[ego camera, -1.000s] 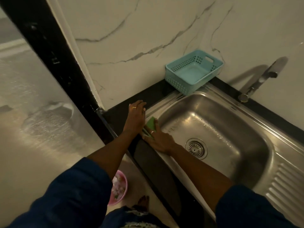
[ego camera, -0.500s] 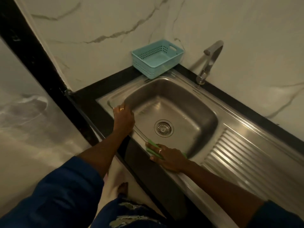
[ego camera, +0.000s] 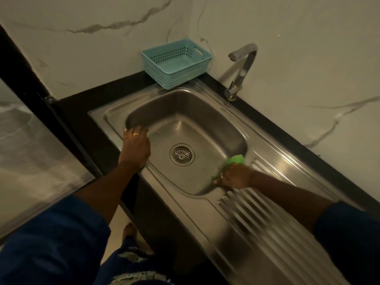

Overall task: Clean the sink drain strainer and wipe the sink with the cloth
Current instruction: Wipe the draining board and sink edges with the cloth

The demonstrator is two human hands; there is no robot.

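A steel sink (ego camera: 185, 108) is set into a black counter, with the round drain strainer (ego camera: 182, 154) seated in the middle of its floor. My right hand (ego camera: 234, 175) presses a green cloth (ego camera: 236, 160) onto the basin's right rim, where the ribbed drainboard begins. Part of the cloth shows beyond my fingers and a bit under my palm. My left hand (ego camera: 135, 146) rests flat on the sink's front-left rim, fingers curled over the edge, holding nothing.
A light blue perforated basket (ego camera: 176, 62) stands at the back on the counter against the marble wall. The tap (ego camera: 240, 70) rises at the back right. The ribbed drainboard (ego camera: 257, 223) stretches right. The black counter edge (ego camera: 86, 112) borders the left.
My right hand has slid the green cloth along the front rim from the left corner to the right rim by the drainboard. My left hand moved onto the front-left rim. The view shifted right.
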